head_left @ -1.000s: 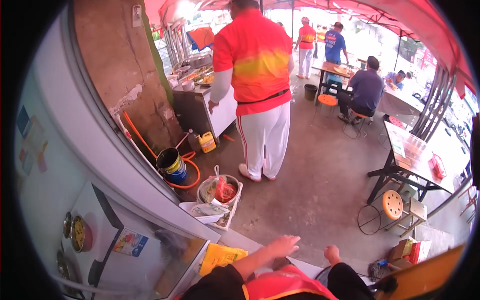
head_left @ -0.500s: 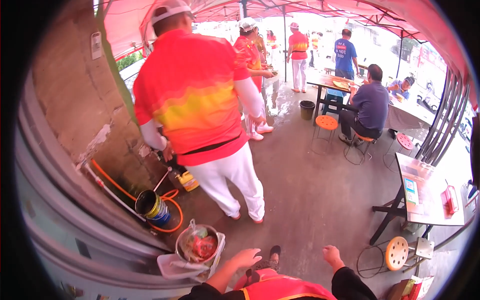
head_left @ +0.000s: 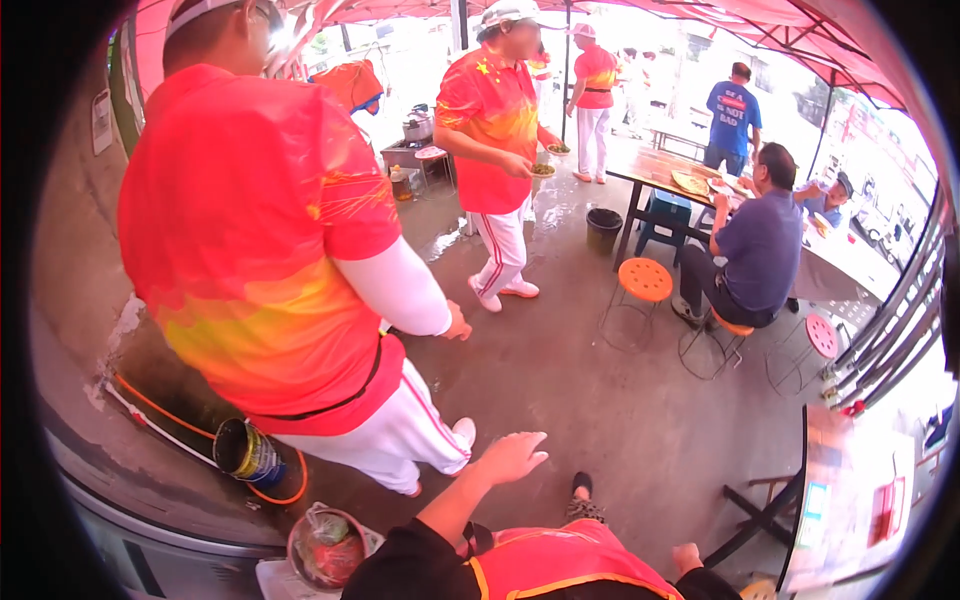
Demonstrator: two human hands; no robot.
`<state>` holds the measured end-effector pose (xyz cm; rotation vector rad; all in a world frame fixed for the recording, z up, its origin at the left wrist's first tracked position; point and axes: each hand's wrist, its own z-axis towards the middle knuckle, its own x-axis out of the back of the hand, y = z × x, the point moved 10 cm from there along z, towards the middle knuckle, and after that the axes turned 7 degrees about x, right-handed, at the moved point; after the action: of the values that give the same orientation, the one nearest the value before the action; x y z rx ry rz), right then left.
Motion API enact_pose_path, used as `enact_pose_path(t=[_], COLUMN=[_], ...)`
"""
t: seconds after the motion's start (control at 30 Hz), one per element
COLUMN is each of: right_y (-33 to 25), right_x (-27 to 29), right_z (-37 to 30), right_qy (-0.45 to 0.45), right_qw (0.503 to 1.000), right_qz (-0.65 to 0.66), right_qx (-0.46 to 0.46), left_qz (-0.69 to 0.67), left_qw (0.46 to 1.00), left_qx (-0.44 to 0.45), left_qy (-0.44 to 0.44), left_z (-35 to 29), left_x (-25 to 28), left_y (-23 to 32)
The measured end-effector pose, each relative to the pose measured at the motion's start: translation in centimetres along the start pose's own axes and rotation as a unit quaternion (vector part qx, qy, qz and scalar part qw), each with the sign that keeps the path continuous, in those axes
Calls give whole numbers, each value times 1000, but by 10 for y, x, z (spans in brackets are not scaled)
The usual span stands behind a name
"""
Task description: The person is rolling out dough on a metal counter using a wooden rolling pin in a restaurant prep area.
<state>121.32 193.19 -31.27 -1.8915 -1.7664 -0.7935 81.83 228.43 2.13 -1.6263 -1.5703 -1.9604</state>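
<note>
The left hand (head_left: 511, 459) is empty, fingers extended; the right hand's (head_left: 687, 558) grip I cannot tell. Walking seems in hand, calling for clearance from the co-worker (head_left: 255, 230) at the left's ten o'clock. The bowl (head_left: 299, 558) is at its eight, the worktop (head_left: 848, 458) at the right's two.

From here I see the floor (head_left: 560, 400) carrying a bucket (head_left: 260, 462) and hose (head_left: 300, 480) on the left, and a bin (head_left: 603, 232) farther off. The near right table (head_left: 840, 455) bears a red box (head_left: 887, 512), the far table (head_left: 655, 168) a yellow dish (head_left: 690, 182).
</note>
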Motion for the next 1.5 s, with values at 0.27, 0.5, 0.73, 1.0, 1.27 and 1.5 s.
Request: enact_pose_path(t=[0.27,0.5,0.73,1.0,1.27,1.5], right_y=[44,5,20,10,-107,-116], right_x=[337,416,295,315,333,407], right_z=[137,213,263,215,248,308], right_qy=[339,292,18,88,22,158], right_qw=[849,869,998,981,930,824], right_qz=[405,398,-12,145,353,545], right_qx=[-22,35,52,-93,-102,2], left_qz=[-28,-19,-47,-174,-71,-38], left_qw=[990,969,961,958,987,978], left_qx=[127,193,184,164,132,182], left_qy=[62,152,202,159,54,89], left_z=[138,187,242,371,466,579], left_x=[79,157,241,283,284,357], left_y=[-24,-89,-176,-222,-307,-404])
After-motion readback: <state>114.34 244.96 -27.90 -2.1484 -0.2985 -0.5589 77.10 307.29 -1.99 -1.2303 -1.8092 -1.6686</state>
